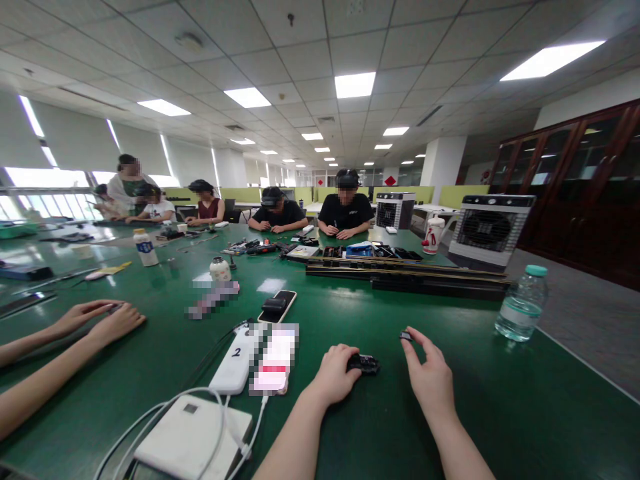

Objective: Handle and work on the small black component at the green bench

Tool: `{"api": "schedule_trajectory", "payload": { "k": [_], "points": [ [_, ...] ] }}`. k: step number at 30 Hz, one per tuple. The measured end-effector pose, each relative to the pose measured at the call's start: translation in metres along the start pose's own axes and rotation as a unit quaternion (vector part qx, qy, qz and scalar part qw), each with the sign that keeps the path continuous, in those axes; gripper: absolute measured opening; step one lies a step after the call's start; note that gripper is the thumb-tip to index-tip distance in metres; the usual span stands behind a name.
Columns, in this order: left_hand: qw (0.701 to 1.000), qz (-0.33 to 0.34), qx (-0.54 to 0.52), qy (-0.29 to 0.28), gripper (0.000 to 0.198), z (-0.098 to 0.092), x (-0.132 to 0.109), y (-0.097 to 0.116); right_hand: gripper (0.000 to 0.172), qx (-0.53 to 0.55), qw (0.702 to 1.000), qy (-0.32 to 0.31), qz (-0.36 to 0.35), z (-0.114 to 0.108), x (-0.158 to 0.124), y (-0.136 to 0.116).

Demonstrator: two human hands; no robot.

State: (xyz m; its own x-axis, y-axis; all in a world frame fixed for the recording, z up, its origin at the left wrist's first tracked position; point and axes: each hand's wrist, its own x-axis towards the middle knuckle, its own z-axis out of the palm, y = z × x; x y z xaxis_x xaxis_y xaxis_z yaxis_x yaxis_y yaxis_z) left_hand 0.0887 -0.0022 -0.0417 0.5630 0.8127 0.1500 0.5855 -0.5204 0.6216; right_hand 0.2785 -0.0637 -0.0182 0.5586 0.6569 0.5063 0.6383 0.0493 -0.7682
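On the green table, my left hand (336, 375) is closed around a small black part (367, 364) with an uneven, many-pieced outline; its exact kind is too small to tell. My right hand (431, 373) is raised slightly to the right, apart from the left. Between its thumb and forefinger it pinches a small dark rectangular piece (405, 336) with a greyish face. A gap of bare green tabletop separates the two hands.
Left of my hands lie a phone (274, 360), a white power bank (233, 360) and a white box (193, 437) with cables. A water bottle (523, 303) stands right. Long dark rails (440, 285) lie ahead. A neighbour's hands (113, 320) work at left; several people sit beyond.
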Motion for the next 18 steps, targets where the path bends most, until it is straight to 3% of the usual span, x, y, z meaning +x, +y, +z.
{"api": "schedule_trajectory", "payload": {
  "k": [11, 18],
  "points": [
    [1.000, 0.005, -0.012, 0.005, 0.043, -0.001, -0.001, 0.002, 0.038, -0.014, 0.997, -0.081, -0.011, 0.006, -0.002, 0.004],
    [1.000, 0.004, -0.012, 0.009, 0.043, -0.002, -0.001, 0.003, 0.029, -0.004, 0.981, -0.194, -0.019, 0.015, -0.006, 0.004]
  ]
}}
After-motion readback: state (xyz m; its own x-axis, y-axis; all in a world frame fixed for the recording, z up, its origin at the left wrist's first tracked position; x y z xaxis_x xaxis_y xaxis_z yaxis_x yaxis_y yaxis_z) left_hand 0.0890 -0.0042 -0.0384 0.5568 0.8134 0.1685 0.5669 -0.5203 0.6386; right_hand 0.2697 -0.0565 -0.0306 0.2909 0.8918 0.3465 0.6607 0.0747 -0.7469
